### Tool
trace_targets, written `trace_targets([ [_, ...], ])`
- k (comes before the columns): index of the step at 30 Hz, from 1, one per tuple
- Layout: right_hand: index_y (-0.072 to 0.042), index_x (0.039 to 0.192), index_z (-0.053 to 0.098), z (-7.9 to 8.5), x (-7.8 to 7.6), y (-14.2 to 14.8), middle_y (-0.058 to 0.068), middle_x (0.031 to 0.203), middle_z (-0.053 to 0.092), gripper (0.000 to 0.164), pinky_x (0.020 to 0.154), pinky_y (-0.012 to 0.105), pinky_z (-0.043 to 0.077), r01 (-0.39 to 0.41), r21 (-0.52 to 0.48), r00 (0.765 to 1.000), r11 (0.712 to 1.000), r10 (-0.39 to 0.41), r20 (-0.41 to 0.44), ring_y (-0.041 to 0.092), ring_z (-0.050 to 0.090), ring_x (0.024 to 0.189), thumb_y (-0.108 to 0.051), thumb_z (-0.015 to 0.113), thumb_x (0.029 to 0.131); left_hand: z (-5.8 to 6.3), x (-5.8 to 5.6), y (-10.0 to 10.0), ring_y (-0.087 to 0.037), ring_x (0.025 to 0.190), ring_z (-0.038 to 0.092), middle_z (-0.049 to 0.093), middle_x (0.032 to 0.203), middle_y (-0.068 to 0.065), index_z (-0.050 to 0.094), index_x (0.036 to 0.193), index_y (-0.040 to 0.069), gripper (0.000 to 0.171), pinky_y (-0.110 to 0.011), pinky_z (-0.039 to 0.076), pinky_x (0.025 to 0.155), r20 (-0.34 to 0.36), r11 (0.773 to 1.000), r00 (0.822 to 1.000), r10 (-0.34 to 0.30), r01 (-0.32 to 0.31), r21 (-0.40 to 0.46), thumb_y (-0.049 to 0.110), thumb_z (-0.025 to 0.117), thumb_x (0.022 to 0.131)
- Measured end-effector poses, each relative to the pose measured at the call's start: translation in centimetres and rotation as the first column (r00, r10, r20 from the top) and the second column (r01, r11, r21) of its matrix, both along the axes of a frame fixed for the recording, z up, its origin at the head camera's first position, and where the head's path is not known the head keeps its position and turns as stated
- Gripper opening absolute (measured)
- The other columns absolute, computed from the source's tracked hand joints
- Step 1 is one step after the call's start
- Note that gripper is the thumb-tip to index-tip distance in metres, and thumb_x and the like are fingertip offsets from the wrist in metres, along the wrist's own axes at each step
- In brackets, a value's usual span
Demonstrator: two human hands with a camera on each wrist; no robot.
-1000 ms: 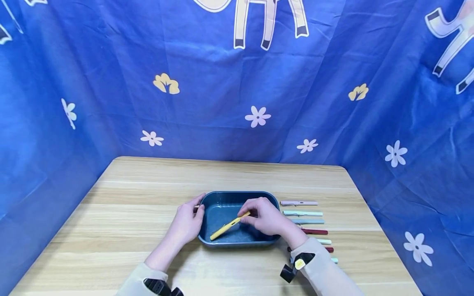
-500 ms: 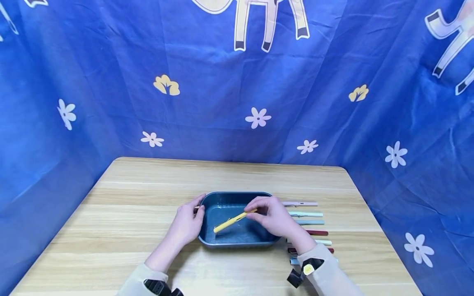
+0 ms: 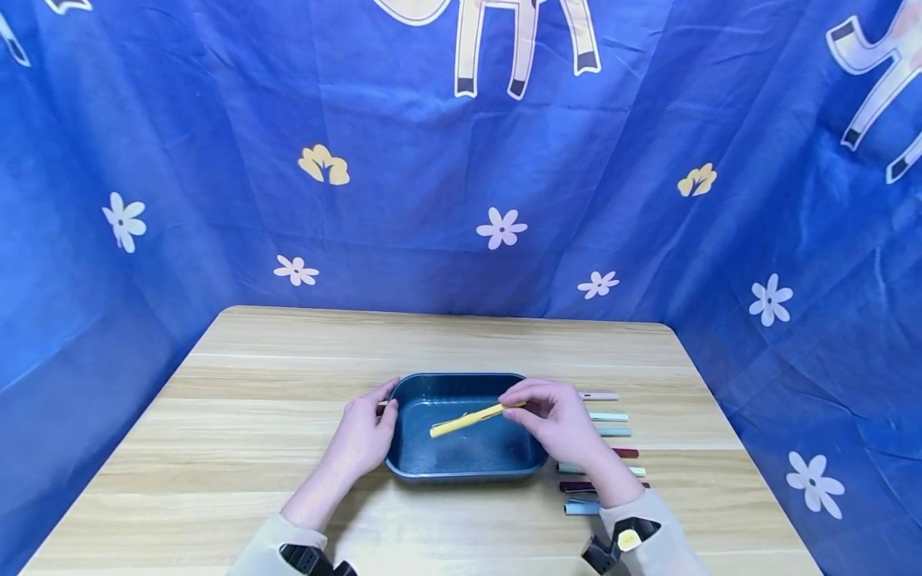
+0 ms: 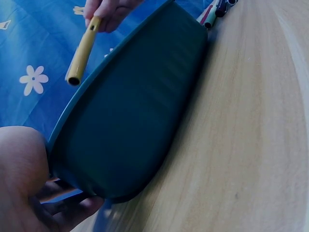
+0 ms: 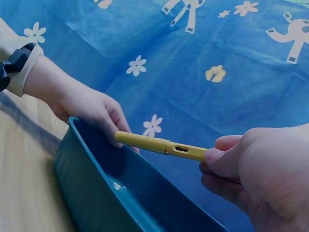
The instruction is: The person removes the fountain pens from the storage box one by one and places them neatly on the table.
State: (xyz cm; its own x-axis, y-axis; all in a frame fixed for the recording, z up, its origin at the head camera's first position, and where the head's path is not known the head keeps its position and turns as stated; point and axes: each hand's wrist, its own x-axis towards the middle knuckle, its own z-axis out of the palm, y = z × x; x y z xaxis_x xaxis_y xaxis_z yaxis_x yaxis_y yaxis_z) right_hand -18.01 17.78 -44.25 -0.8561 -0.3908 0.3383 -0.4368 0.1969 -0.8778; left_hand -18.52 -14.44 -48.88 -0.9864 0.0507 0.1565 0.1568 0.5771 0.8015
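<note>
In the head view, a dark teal rectangular box [image 3: 467, 478] stands on the table. My left hand [image 3: 366, 432] grips the box's left end, with the thumb at the rim and the fingers along the outer wall. My right hand [image 3: 560, 418] is over the box's right end and pinches a yellow pen [image 3: 468, 420] by one end. The pen slants above the inside of the box, apart from its floor. From the right wrist, the pen [image 5: 145, 141] shows a small oval window in its barrel. The left wrist view shows the pen's free end [image 4: 74, 80] beyond the box wall.
A column of several pens lies right of the box, among them a lilac pen [image 3: 601, 396], a mint pen [image 3: 611, 417] and a light blue pen [image 3: 580, 508]. My right forearm covers parts of some. Blue patterned cloth [image 3: 432, 272] hangs behind the wooden table [image 3: 288, 352].
My right hand has moved to the right and lifted the yellow pen off the box's floor, bringing it closer to level. The left hand keeps its hold on the box.
</note>
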Motion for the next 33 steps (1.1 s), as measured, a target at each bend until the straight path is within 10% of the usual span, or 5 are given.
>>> trace_targets([
  [33,0.006,0.105,0.079,-0.3,5.7,10.5,0.017,0.107,0.075,0.02,0.075,0.03,0.064,0.183,-0.124,0.975,0.975,-0.196,-0.107,0.019,0.074,0.094,0.015,0.077,0.088,0.3,0.4,0.2,-0.034,0.112,0.073,0.066,0.134,-0.028,0.055,0.151,-0.004,0.045,-0.049,0.059,0.097,-0.017,1.0,1.0,0.001,-0.001,-0.003,0.007,0.054,0.108],
])
